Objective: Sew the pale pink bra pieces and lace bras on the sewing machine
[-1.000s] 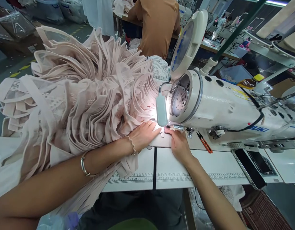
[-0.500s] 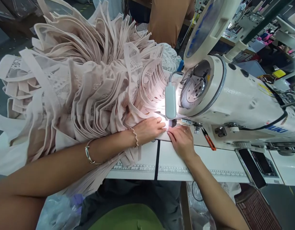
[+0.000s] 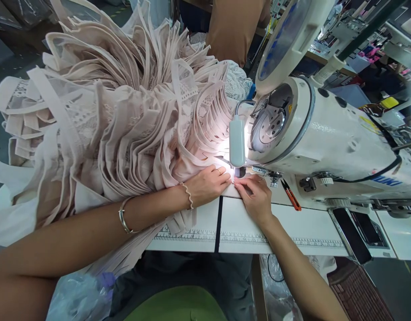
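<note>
At the sewing machine [image 3: 326, 133], both my hands are close to the brightly lit needle area. My left hand [image 3: 208, 185], wearing a ring, lies with fingers bent together on the pale pink fabric [image 3: 187, 162] just left of the presser foot. With thumb and forefinger, my right hand [image 3: 257, 198] pinches the edge of the same fabric to the right, nearly touching the left fingertips. A small lamp [image 3: 237, 141] hangs over that spot and partly hides the needle. Glare blurs the fabric between the fingers.
A large heap of pale pink lace-trimmed garments [image 3: 125, 129] covers the left side. Orange-handled thread snips [image 3: 291, 195] lie right of my right hand. A phone [image 3: 351, 234] rests by the front edge, beyond a printed ruler [image 3: 188, 235]. A magnifier [image 3: 285, 40] stands above; a person [image 3: 228, 31] is behind.
My right hand has shifted slightly, its thumb and forefinger now a little further apart behind the pinch. My left hand stays almost in place by the needle.
</note>
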`<action>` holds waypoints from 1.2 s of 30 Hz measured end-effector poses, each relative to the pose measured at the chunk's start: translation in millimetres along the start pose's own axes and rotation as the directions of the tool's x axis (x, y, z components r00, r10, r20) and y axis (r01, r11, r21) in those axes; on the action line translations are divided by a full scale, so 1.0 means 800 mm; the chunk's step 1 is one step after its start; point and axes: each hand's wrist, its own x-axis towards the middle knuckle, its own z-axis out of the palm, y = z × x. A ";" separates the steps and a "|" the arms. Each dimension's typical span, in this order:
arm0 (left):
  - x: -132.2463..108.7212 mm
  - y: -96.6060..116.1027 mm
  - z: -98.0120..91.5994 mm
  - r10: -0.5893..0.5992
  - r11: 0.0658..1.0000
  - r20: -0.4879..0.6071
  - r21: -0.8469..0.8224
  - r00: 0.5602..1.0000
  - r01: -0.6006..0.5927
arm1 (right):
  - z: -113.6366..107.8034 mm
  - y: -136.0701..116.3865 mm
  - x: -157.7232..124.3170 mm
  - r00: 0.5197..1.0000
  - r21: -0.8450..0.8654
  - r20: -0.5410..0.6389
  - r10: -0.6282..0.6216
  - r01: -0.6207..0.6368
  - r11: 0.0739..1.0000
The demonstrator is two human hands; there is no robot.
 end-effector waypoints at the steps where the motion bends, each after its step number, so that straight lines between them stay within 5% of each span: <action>1: -0.002 -0.001 0.002 -0.009 1.000 -0.023 -0.016 1.000 0.009 | -0.003 0.002 -0.001 0.999 0.014 0.003 -0.045 0.045 0.999; 7: -0.006 -0.004 0.005 -0.045 0.993 -0.044 -0.114 0.998 0.040 | -0.012 0.004 -0.005 0.975 -0.005 0.089 -0.206 0.207 0.978; 13: -0.010 -0.007 0.006 -0.118 0.974 -0.016 -0.197 0.993 0.112 | -0.010 0.008 -0.009 0.985 -0.023 0.133 -0.107 0.111 0.994; 19: -0.016 -0.011 0.009 -0.070 0.977 0.068 -0.197 0.995 0.082 | -0.009 0.010 -0.012 0.986 -0.062 0.155 -0.055 0.065 0.996; 36: -0.011 -0.011 0.012 -0.107 0.979 0.053 -0.168 0.993 0.114 | -0.004 0.012 -0.012 0.980 -0.066 0.184 -0.076 0.089 0.994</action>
